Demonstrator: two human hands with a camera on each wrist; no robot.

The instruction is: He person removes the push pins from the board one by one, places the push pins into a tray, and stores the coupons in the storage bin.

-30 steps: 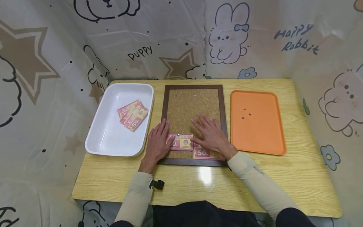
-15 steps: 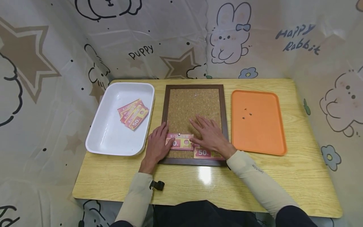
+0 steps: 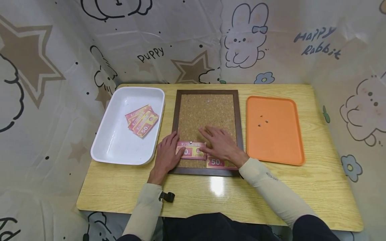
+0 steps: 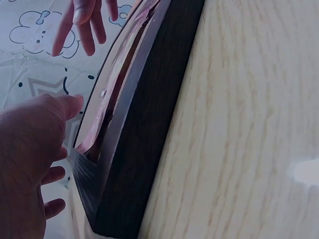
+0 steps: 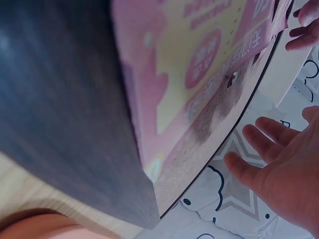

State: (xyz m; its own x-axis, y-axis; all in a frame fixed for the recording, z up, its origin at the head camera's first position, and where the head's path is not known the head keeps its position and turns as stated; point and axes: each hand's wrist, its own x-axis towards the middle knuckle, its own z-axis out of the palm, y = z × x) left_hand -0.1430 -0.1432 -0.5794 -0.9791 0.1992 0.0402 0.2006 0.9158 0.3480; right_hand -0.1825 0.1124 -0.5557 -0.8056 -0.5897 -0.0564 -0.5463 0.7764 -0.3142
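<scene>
left grip [image 3: 167, 152] and right grip [image 3: 221, 144] both released, fingers loose. pink-and-yellow rectangular paper coupon [image 3: 191, 152] lies between them, roughly equally near both thumbs; contact unclear. long axis runs grip to grip, print upright to the person. small shiny pin [image 3: 190, 143] at its far edge. brown-framed cork board [image 3: 208, 112] underneath, extending beyond both grips.

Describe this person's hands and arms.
The left hand and right hand are gloveless. The left sleeve and right sleeve are pale beige, with dark cloth at their upper ends. Small dark markings, unreadable, run along the right sleeve; a small black device juts from the left.
</scene>
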